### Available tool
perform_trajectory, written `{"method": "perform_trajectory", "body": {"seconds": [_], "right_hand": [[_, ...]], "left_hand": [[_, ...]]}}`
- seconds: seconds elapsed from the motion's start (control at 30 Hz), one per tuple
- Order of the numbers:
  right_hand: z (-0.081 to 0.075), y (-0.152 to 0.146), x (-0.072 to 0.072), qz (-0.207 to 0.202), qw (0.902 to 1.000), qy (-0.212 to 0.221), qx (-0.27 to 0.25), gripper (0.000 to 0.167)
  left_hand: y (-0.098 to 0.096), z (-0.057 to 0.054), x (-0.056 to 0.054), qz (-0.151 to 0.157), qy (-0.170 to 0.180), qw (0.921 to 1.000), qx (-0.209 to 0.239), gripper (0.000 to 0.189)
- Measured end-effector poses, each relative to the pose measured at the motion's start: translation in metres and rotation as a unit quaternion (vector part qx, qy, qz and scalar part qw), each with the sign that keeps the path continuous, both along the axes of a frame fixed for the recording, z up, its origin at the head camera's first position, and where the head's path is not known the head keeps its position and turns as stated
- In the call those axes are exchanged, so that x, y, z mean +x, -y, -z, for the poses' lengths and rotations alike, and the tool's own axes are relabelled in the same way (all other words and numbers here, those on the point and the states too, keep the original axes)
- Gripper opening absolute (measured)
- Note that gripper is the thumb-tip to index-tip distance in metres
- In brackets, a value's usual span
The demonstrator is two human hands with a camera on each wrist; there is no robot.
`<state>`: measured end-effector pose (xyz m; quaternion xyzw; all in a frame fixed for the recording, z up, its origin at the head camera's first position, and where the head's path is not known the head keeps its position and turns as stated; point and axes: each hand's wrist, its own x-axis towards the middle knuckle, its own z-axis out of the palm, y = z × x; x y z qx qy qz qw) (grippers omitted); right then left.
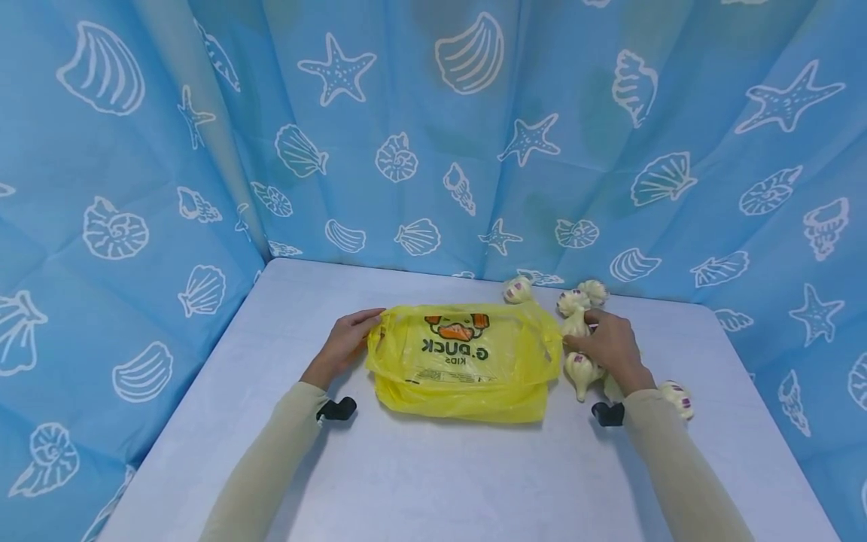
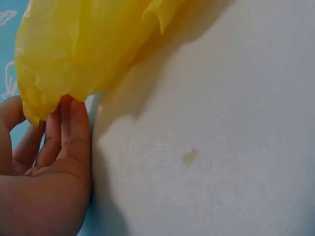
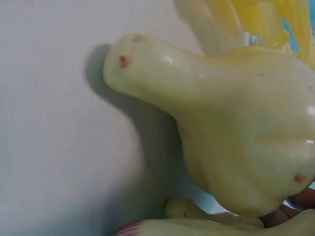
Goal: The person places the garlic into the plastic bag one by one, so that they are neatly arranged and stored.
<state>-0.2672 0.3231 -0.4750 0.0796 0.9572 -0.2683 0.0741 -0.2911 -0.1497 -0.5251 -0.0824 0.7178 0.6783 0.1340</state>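
A yellow plastic bag (image 1: 460,403) printed with a duck and mirrored lettering lies mid-table in the head view. My left hand (image 1: 347,340) pinches its left edge between thumb and fingers; the gathered plastic (image 2: 64,64) shows in the left wrist view. At the bag's right side, my right hand (image 1: 612,348) has thumb and forefinger around a garlic bulb (image 1: 575,325). Another garlic bulb (image 1: 581,372) lies just below that hand. In the right wrist view a glossy garlic bulb (image 3: 241,123) fills the foreground and hides most of the fingers (image 3: 302,199).
More garlic bulbs lie at the table's back right, one bulb (image 1: 518,290) behind the bag and one bulb (image 1: 677,399) beside the right forearm. A blue shell-patterned curtain (image 1: 406,135) surrounds the white table (image 1: 433,482). Dark wrist mounts (image 1: 337,409) sit under both wrists.
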Motion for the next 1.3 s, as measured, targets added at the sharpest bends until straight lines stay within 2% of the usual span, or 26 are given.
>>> {"method": "perform_trajectory", "body": {"seconds": [0.3, 0.6, 0.9, 1.03, 1.3], "right_hand": [[-0.002, -0.002, 0.001, 0.005, 0.9999, -0.011, 0.009, 0.087], [-0.001, -0.003, 0.005, 0.015, 0.9999, -0.005, -0.005, 0.086], [-0.008, -0.004, 0.01, 0.014, 0.999, -0.03, -0.028, 0.086], [-0.014, 0.001, 0.01, 0.013, 0.9975, -0.06, -0.037, 0.082], [-0.032, 0.016, 0.011, -0.013, 0.9861, -0.159, -0.048, 0.071]], "left_hand": [[-0.001, 0.003, -0.004, -0.027, 0.009, 0.9974, 0.066, 0.034], [-0.002, 0.006, -0.006, -0.04, 0.01, 0.9972, 0.063, 0.033], [-0.002, 0.007, -0.005, -0.048, 0.011, 0.9973, 0.055, 0.03], [-0.001, 0.007, -0.005, -0.045, 0.01, 0.9971, 0.06, 0.031], [0.0, 0.006, -0.005, -0.044, 0.013, 0.9972, 0.059, 0.03]]}}
